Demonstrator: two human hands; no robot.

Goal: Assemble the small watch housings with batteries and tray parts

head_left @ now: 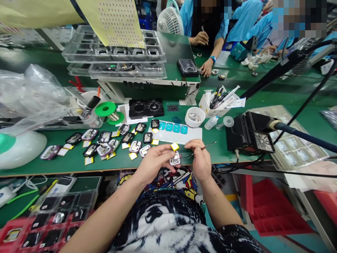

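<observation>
My left hand (155,160) pinches a small watch case (174,159) with exposed electronics, just past the table's front edge. A yellow-edged square piece (174,146) sticks up from the case's far side. My right hand (201,160) is closed around metal tweezers (209,145). Their rear end points up to the right, and their thin tips reach left toward the case; whether they touch it I cannot tell. Left of my hands, several open watch cases (104,149) lie on the green table, many with yellow-edged squares beside them.
Beyond my hands lies a white strip with teal pads (195,133). Near it stand a white bowl of small parts (195,117), a box of pens and syringes (210,105), a solder spool (105,109) and a black soldering station (243,135). A co-worker's hand (207,67) rests across the table.
</observation>
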